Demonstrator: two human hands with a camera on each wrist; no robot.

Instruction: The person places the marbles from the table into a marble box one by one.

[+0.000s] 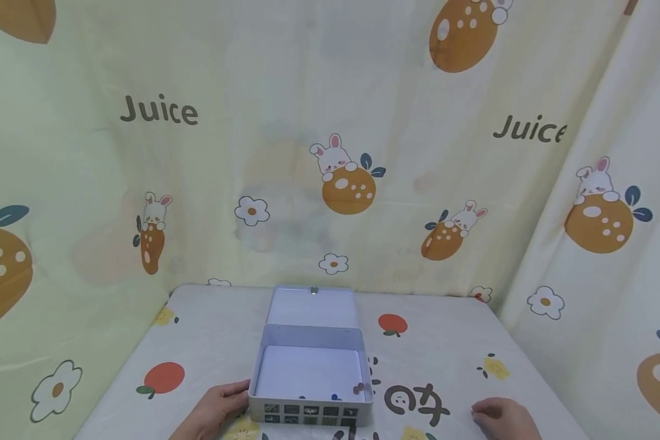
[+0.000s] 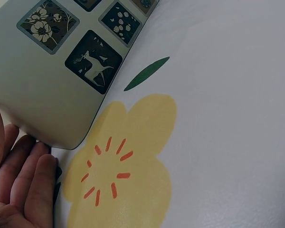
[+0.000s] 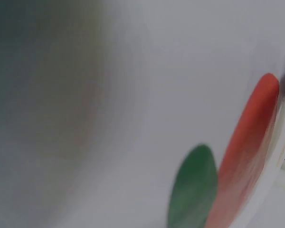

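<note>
A white metal box (image 1: 311, 403) stands on the table with its hinged lid (image 1: 312, 307) laid back. Small dark picture tiles decorate its front. Inside, by the front wall, lie a small blue piece (image 1: 336, 397) and small reddish-brown pieces (image 1: 358, 388). My left hand (image 1: 216, 410) is at the box's left side, fingertips right at the wall; in the left wrist view its fingers (image 2: 38, 187) lie relaxed beside the box's lower corner. My right hand (image 1: 506, 419) rests on the table well right of the box, fingers loosely bent, with nothing visible in them.
A pale tablecloth (image 1: 209, 324) printed with fruit, flowers and lettering covers the table. Printed curtains (image 1: 286, 244) hang close behind the table and along both sides.
</note>
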